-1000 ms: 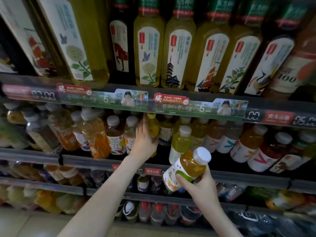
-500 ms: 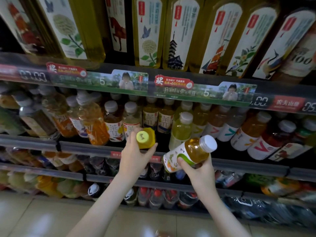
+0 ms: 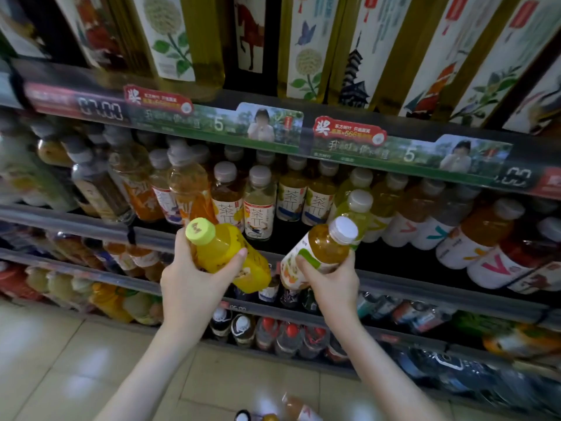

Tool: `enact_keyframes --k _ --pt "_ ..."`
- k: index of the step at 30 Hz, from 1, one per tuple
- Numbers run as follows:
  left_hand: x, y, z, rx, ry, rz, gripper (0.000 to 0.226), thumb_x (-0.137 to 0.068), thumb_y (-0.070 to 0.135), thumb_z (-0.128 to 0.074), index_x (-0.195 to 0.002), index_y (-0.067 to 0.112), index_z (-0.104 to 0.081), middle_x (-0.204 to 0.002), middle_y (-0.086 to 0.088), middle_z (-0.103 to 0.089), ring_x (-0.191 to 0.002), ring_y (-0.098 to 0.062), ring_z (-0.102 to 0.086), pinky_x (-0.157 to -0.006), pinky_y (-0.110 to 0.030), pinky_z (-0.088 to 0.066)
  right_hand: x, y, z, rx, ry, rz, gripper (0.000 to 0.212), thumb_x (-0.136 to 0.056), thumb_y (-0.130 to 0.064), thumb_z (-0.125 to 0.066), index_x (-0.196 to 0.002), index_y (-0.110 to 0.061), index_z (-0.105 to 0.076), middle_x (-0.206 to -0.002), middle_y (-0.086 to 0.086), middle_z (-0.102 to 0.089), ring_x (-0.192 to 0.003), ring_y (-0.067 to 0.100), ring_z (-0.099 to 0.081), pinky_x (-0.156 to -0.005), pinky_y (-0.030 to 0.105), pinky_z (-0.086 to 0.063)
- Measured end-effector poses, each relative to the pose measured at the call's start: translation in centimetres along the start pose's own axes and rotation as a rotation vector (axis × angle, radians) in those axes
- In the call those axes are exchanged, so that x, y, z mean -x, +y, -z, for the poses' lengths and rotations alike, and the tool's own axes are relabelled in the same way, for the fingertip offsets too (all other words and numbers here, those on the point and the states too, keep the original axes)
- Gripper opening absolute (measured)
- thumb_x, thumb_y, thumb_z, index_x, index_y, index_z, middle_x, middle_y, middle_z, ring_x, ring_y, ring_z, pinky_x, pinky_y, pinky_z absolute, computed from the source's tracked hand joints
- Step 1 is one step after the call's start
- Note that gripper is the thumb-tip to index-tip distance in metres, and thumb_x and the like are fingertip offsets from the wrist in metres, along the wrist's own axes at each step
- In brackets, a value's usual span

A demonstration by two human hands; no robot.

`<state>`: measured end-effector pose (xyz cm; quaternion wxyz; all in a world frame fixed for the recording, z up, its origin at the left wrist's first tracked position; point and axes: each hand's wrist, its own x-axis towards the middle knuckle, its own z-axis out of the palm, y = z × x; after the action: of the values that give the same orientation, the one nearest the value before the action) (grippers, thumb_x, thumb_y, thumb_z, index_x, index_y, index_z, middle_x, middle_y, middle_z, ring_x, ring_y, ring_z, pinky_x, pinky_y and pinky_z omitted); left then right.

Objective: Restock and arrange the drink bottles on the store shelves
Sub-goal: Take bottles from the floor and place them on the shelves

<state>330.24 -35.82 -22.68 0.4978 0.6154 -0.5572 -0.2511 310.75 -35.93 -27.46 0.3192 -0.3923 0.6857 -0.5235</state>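
Note:
My left hand grips a yellow bottle with a lime-green cap, tilted with the cap toward me, in front of the middle shelf. My right hand holds an amber tea bottle with a white cap and a white-and-green label, tilted up to the right. Both bottles hang in the air just before the shelf edge. Behind them stand rows of white-capped tea bottles. A dark gap shows on the shelf between the two held bottles.
Tall yellow-green bottles fill the top shelf above a price strip. Lower shelves hold small dark and red-capped bottles. Orange and pale drinks line the right side. A few loose bottles lie on the tiled floor at the bottom edge.
My left hand has pulled the yellow bottle out of the shelf row and down toward me. The view has tipped downward and moved nearer. My right hand keeps its hold on the amber bottle.

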Motion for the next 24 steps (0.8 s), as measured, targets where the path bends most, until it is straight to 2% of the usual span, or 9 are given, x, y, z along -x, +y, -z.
enact_keyframes --k 3,6,8,12,15,17,19,21,24 --pt "-0.1 -1.2 1.5 -0.059 -0.024 0.008 0.054 -0.069 0.037 -0.081 -0.111 0.031 -0.047 -0.091 0.023 -0.058 -0.081 0.005 -0.056 -0.071 -0.020 -0.044 -1.2 -0.6 -2.6 -0.032 0.024 0.014 0.053 -0.071 -0.025 -0.084 -0.110 -0.023 -0.049 -0.100 -0.015 -0.062 -0.092 -0.002 -0.061 -0.079 0.015 -0.047" --pt "-0.2 -2.5 2.5 -0.092 -0.055 0.003 0.055 -0.066 0.043 -0.078 -0.110 0.028 -0.050 -0.093 0.016 -0.063 -0.084 -0.005 -0.061 -0.073 -0.028 -0.050 -2.4 -0.5 -4.5 -0.018 -0.002 0.010 0.049 -0.069 -0.032 -0.083 -0.102 -0.024 -0.049 -0.100 -0.008 -0.066 -0.089 0.006 -0.065 -0.082 0.031 -0.055" --pt "-0.1 -3.1 3.0 -0.097 -0.049 0.003 0.055 -0.066 0.040 -0.080 -0.110 0.026 -0.051 -0.093 0.014 -0.064 -0.085 -0.010 -0.063 -0.073 -0.029 -0.051 -2.7 -0.4 -5.0 0.014 0.000 0.028 0.049 -0.069 -0.035 -0.082 -0.101 -0.024 -0.047 -0.100 -0.005 -0.066 -0.089 0.009 -0.065 -0.082 0.035 -0.055" --pt "-0.3 -3.8 3.6 -0.084 -0.040 0.009 0.053 -0.066 0.035 -0.082 -0.109 0.025 -0.052 -0.092 0.014 -0.065 -0.084 -0.004 -0.063 -0.071 -0.021 -0.050 -2.2 -0.7 -4.8 0.011 0.057 0.058 0.047 -0.072 -0.029 -0.082 -0.099 -0.027 -0.044 -0.094 -0.014 -0.062 -0.084 -0.001 -0.062 -0.074 0.023 -0.051" --pt "-0.8 -4.0 3.4 -0.068 -0.059 0.033 0.055 -0.068 0.037 -0.081 -0.113 0.025 -0.052 -0.095 0.014 -0.066 -0.086 -0.003 -0.063 -0.071 -0.019 -0.049 -2.1 -1.0 -4.4 0.016 0.113 0.127 0.049 -0.073 -0.023 -0.083 -0.100 -0.018 -0.043 -0.092 -0.015 -0.056 -0.077 -0.014 -0.056 -0.064 0.005 -0.043" --pt "-1.4 -3.8 3.0 -0.044 -0.083 0.070 0.054 -0.069 0.040 -0.080 -0.114 0.029 -0.052 -0.095 0.017 -0.065 -0.086 0.002 -0.062 -0.071 -0.018 -0.050 -2.4 -1.3 -4.6 0.031 0.143 0.153 0.050 -0.073 -0.020 -0.082 -0.100 -0.017 -0.041 -0.092 -0.015 -0.053 -0.078 -0.017 -0.053 -0.065 0.002 -0.041" --pt "-1.9 -3.5 2.5 -0.014 -0.098 0.104 0.051 -0.069 0.042 -0.079 -0.112 0.033 -0.052 -0.093 0.019 -0.065 -0.084 0.007 -0.061 -0.072 -0.018 -0.051 -3.1 -1.4 -5.1 0.028 0.144 0.143 0.052 -0.073 -0.022 -0.082 -0.103 -0.019 -0.040 -0.097 -0.009 -0.056 -0.085 -0.007 -0.056 -0.072 0.007 -0.042" --pt "-2.3 -3.5 1.9 0.014 -0.100 0.129 0.048 -0.070 0.040 -0.080 -0.109 0.035 -0.052 -0.092 0.019 -0.066 -0.083 0.007 -0.062 -0.075 -0.022 -0.053 -4.0 -1.4 -5.8 0.037 0.138 0.147 0.053 -0.073 -0.024 -0.082 -0.107 -0.017 -0.041 -0.105 -0.001 -0.057 -0.095 0.011 -0.059 -0.078 0.017 -0.043" --pt "-2.5 -3.5 1.4 0.031 -0.101 0.152 0.045 -0.070 0.041 -0.081 -0.104 0.038 -0.052 -0.090 0.018 -0.068 -0.083 0.003 -0.064 -0.078 -0.030 -0.055 -5.3 -1.0 -6.9 0.104 0.115 0.171 0.063 -0.073 -0.026 -0.082 -0.117 -0.007 -0.042 -0.117 0.009 -0.056 -0.109 0.022 -0.056 -0.087 0.021 -0.041"
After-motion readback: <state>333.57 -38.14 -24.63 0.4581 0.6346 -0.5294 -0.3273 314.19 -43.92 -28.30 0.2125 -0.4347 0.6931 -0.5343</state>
